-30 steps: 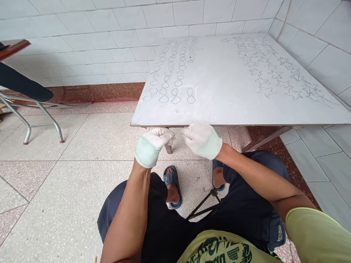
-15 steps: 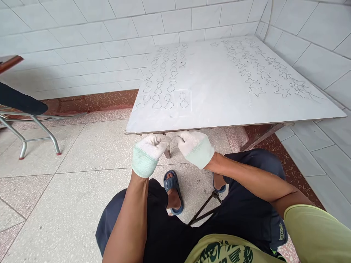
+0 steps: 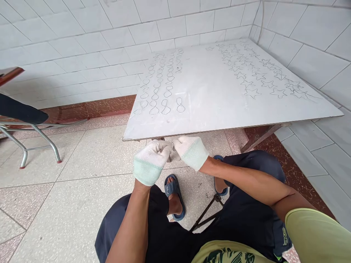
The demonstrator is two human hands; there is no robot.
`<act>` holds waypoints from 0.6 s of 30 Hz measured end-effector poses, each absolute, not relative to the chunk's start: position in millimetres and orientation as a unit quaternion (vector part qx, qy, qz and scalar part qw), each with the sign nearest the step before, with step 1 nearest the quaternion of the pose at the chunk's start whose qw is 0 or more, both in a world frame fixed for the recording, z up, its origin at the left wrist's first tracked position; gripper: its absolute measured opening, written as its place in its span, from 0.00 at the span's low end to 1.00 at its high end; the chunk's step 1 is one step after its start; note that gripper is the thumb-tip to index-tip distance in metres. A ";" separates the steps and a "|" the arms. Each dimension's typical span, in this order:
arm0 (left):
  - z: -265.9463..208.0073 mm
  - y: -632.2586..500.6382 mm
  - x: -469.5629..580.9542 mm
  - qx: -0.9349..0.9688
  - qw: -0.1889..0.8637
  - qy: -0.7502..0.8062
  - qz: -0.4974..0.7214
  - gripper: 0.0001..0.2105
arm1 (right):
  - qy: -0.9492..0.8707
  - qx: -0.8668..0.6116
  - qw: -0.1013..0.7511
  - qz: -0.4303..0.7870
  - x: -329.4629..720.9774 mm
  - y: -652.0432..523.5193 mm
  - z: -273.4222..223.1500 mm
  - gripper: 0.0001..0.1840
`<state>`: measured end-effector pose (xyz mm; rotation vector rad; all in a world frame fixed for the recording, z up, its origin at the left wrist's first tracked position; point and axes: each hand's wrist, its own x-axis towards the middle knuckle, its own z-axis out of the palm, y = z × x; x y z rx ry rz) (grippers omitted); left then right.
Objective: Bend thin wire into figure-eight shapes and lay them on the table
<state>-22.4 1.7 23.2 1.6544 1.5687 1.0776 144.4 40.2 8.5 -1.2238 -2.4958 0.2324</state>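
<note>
both knit-gloved hands, left hand (image 3: 151,159) and right hand (image 3: 191,151), fists closed, below flat white board (image 3: 219,106).

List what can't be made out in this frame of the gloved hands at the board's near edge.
- Head view: whatever the left hand and right hand pinch between them; the curled gloved fingers cover it, so each grip is unclear.
- The far figure-eight wire shapes and star shapes: too small to count.
- The board supports: mostly hidden under it.
- The dark object on the metal frame: cut off by the left edge.
</note>
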 end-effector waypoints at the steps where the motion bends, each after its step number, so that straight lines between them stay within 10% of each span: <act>1: 22.7 2.4 -22.0 0.629 0.309 0.587 0.405 0.13 | -0.876 -0.440 0.178 0.087 143.2 40.3 7.6 0.15; 11: 17.7 7.8 -20.6 0.573 0.400 0.564 0.439 0.10 | -0.803 -0.472 0.247 0.267 130.3 38.4 1.0 0.24; 18: 11.4 14.6 -26.0 0.468 0.457 0.500 0.568 0.17 | -0.872 -0.401 0.230 0.163 137.3 45.0 7.3 0.15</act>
